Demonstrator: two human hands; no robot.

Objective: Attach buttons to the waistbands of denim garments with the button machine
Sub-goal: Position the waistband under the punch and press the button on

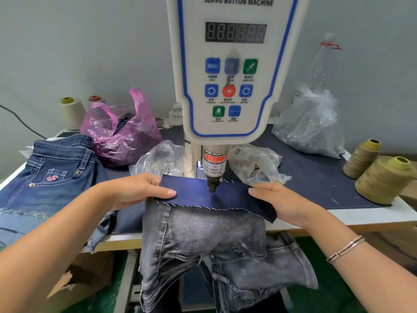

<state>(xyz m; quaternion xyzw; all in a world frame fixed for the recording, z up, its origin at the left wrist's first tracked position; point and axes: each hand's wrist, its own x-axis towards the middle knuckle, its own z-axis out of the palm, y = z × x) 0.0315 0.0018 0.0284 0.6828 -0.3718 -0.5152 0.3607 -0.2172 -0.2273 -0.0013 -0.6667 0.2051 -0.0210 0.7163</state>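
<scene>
A white servo button machine [228, 71] stands at the table's middle, its black punch head [212, 185] touching a dark blue denim strip [198, 193] with a frayed front edge. My left hand [137, 190] pinches the strip's left end, thumb on top. My right hand [279, 202] holds the strip's right end, thumb flat on top and the other fingers hidden beneath. A grey washed denim garment [203, 251] hangs from under the strip over the table's front edge.
Blue denim shorts [52, 175] lie at the left. A pink plastic bag [121, 134] and clear bags [255, 164] sit around the machine. Olive thread cones [381, 179] stand at the right, cream cones [72, 111] at the back left. A large clear bag [313, 129] leans at the back right.
</scene>
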